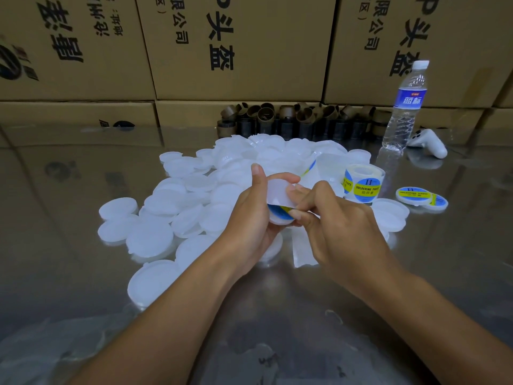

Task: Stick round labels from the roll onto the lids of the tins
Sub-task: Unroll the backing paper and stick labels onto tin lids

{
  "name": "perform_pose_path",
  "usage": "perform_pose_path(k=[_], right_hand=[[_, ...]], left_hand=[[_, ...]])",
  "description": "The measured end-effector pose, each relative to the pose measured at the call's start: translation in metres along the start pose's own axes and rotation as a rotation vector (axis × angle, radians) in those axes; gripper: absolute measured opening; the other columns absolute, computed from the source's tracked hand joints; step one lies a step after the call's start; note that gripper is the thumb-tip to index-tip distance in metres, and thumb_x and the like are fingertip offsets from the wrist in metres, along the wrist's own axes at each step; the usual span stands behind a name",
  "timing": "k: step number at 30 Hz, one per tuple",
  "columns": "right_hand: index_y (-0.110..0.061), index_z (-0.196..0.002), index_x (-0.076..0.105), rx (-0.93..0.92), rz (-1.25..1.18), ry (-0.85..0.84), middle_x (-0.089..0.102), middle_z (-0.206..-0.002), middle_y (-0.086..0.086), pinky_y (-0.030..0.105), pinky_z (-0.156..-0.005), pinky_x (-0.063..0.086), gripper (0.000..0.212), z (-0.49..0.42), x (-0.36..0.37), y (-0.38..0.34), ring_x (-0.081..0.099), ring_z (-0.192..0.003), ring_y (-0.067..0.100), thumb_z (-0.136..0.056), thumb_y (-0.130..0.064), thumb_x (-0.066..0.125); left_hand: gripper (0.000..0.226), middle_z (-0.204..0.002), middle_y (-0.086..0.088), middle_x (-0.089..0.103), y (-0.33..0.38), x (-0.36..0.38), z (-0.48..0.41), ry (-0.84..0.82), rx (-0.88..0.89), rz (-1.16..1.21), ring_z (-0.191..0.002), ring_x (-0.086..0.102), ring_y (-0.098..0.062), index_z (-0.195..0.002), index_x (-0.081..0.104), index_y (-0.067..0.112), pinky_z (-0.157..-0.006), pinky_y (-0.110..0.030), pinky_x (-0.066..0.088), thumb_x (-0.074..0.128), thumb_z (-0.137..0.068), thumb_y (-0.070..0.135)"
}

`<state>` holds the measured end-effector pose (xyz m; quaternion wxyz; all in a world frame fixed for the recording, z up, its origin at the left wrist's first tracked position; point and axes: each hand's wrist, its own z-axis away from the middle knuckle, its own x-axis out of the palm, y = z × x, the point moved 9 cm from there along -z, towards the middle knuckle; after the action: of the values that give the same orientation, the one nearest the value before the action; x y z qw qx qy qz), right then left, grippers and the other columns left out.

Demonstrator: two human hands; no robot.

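Holding a white round plastic lid [278, 219] just above the shiny metal tabletop [277, 315], the left hand [249, 215] curls its fingers under the lid and its thumb points up beside it. A round blue and yellow label [281, 210] lies partly on this lid. The right hand [338, 220] meets the left one over the lid, and its thumb and fingers pinch the translucent white backing strip [277, 193] there. The roll of the same labels [363, 184] stands on the tabletop just behind the right hand. Two lids with labels already on them [413, 194] lie to the right of the roll. A big pile of bare white lids [166, 212] spreads to the left of the hands and behind them. Further back stand brown cardboard cores [291, 118], a clear water bottle [405, 107] and brown printed cartons [236, 45].
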<state>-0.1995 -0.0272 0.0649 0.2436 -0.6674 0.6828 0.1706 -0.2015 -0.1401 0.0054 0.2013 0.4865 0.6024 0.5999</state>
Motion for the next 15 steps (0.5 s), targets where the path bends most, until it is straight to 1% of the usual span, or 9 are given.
perform_pose_path(k=[2, 4, 7, 8, 10, 13, 15], right_hand=[[0.001, -0.081, 0.053, 0.051, -0.040, 0.017, 0.068, -0.069, 0.012, 0.040, -0.049, 0.052, 0.019, 0.000, -0.002, 0.004, 0.068, -0.073, 0.039, -0.091, -0.015, 0.051], [0.000, -0.081, 0.057, 0.112, -0.114, 0.074, 0.069, -0.069, 0.005, 0.040, -0.053, 0.052, 0.015, 0.002, -0.007, 0.009, 0.069, -0.076, 0.034, -0.089, -0.013, 0.056], [-0.004, -0.080, 0.060, 0.161, -0.183, 0.148, 0.064, -0.066, -0.005, 0.033, -0.055, 0.047, 0.008, 0.003, -0.014, 0.012, 0.067, -0.068, 0.020, -0.086, -0.010, 0.062], [-0.005, -0.080, 0.060, 0.175, -0.193, 0.150, 0.063, -0.066, -0.006, 0.031, -0.055, 0.046, 0.008, 0.003, -0.013, 0.013, 0.065, -0.065, 0.019, -0.086, -0.009, 0.062], [-0.005, -0.081, 0.060, 0.197, -0.203, 0.139, 0.064, -0.066, -0.002, 0.027, -0.057, 0.047, 0.008, 0.003, -0.011, 0.015, 0.064, -0.062, 0.017, -0.087, -0.009, 0.060], [-0.004, -0.080, 0.059, 0.226, -0.195, 0.124, 0.065, -0.066, 0.002, 0.029, -0.057, 0.047, 0.009, 0.004, -0.011, 0.018, 0.061, -0.062, 0.012, -0.087, -0.010, 0.058], [-0.004, -0.079, 0.059, 0.226, -0.171, 0.127, 0.065, -0.065, 0.002, 0.030, -0.056, 0.044, 0.010, 0.003, -0.013, 0.018, 0.058, -0.069, 0.012, -0.087, -0.011, 0.058]], left_hand=[[0.066, -0.074, -0.002, 0.071, 0.000, 0.001, 0.000, -0.017, 0.004, -0.003, -0.067, 0.067, -0.014, -0.074, 0.073, 0.023, -0.061, -0.023, 0.055, 0.019, -0.098, 0.053], [0.065, -0.076, -0.003, 0.071, 0.001, 0.003, -0.001, -0.042, 0.011, -0.025, -0.069, 0.067, -0.017, -0.079, 0.071, 0.022, -0.063, -0.025, 0.055, 0.019, -0.097, 0.056], [0.064, -0.078, -0.006, 0.071, 0.001, 0.005, -0.002, -0.060, 0.016, -0.061, -0.074, 0.067, -0.022, -0.079, 0.072, 0.024, -0.068, -0.030, 0.056, 0.021, -0.090, 0.062], [0.063, -0.078, -0.008, 0.070, 0.001, 0.006, -0.002, -0.068, 0.021, -0.068, -0.076, 0.065, -0.025, -0.080, 0.072, 0.023, -0.070, -0.032, 0.056, 0.023, -0.085, 0.063], [0.065, -0.077, -0.011, 0.067, 0.002, 0.008, -0.002, -0.083, 0.031, -0.098, -0.075, 0.062, -0.028, -0.086, 0.068, 0.016, -0.071, -0.035, 0.055, 0.024, -0.081, 0.065], [0.066, -0.070, -0.009, 0.064, 0.003, 0.011, -0.001, -0.108, 0.051, -0.132, -0.063, 0.061, -0.024, -0.090, 0.063, 0.012, -0.061, -0.027, 0.054, 0.023, -0.082, 0.063], [0.066, -0.068, -0.008, 0.063, 0.004, 0.012, -0.001, -0.122, 0.064, -0.153, -0.060, 0.060, -0.022, -0.091, 0.062, 0.011, -0.059, -0.025, 0.052, 0.021, -0.084, 0.063]])
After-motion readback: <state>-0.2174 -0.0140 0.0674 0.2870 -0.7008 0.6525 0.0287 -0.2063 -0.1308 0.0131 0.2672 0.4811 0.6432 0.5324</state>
